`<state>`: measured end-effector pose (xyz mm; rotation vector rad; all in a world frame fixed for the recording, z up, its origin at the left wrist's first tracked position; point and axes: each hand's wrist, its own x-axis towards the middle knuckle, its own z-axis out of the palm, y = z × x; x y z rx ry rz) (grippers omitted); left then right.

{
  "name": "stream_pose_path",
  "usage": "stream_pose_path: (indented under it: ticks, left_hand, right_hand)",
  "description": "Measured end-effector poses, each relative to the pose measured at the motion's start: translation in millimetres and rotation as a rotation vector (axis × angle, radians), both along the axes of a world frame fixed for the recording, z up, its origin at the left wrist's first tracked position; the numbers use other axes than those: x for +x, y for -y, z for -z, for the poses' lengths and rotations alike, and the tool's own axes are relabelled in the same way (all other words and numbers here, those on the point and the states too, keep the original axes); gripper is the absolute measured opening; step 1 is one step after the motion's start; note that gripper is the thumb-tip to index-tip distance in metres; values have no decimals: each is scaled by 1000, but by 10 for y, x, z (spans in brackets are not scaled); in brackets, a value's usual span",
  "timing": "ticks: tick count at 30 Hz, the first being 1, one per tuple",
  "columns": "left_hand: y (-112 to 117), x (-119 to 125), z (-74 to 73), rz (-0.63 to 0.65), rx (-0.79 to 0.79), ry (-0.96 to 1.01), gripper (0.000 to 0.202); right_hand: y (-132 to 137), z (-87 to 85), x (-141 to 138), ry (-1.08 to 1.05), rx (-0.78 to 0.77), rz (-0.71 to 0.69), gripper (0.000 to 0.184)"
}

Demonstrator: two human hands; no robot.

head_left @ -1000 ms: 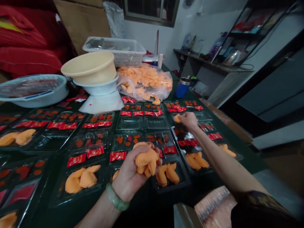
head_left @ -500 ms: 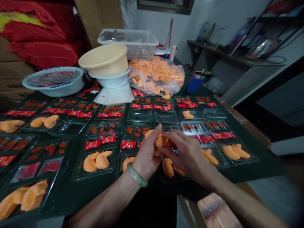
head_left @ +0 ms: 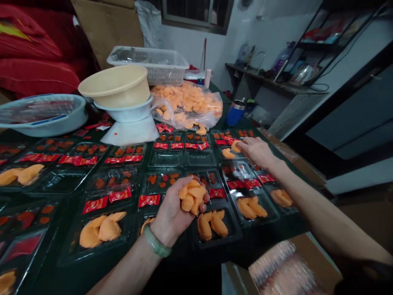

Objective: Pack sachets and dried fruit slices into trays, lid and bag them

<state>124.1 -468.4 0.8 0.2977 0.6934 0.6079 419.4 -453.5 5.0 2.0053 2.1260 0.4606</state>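
My left hand [head_left: 175, 217], with a green bangle on the wrist, cups several orange crescent-shaped food pieces [head_left: 189, 197] above the black plastic trays. My right hand [head_left: 257, 151] reaches to a far tray [head_left: 229, 141], pinching one orange piece [head_left: 236, 146] at its fingertips. Another orange piece [head_left: 228, 153] lies in that tray just beside those fingers. Nearer my left hand, a black tray [head_left: 211, 226] holds orange pieces, and red sachets [head_left: 149, 200] lie in the neighbouring trays with small dark-orange pieces.
Rows of trays cover the dark green table. Behind them stand a plastic bag of orange pieces [head_left: 187, 105], stacked cream and white bowls [head_left: 115, 86], a white basket [head_left: 147, 65] and a blue tumbler [head_left: 236, 113]. A cardboard box [head_left: 288, 262] sits by the near edge.
My hands were together over the near trays half a second ago. My right hand has moved away to the far tray, carrying a piece. The view has shifted slightly.
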Motion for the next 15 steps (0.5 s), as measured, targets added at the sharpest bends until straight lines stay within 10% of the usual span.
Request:
stream_pose_path:
  ticks: [4,15]
  left_hand:
    - [-2,27,-26,22,-1,-16,13]
    - [-3,33,6,64,42,31,35]
  right_hand:
    - [-273,243,198,-4,-227,-26,34]
    - [-254,383,-19,-22,-56,201,27]
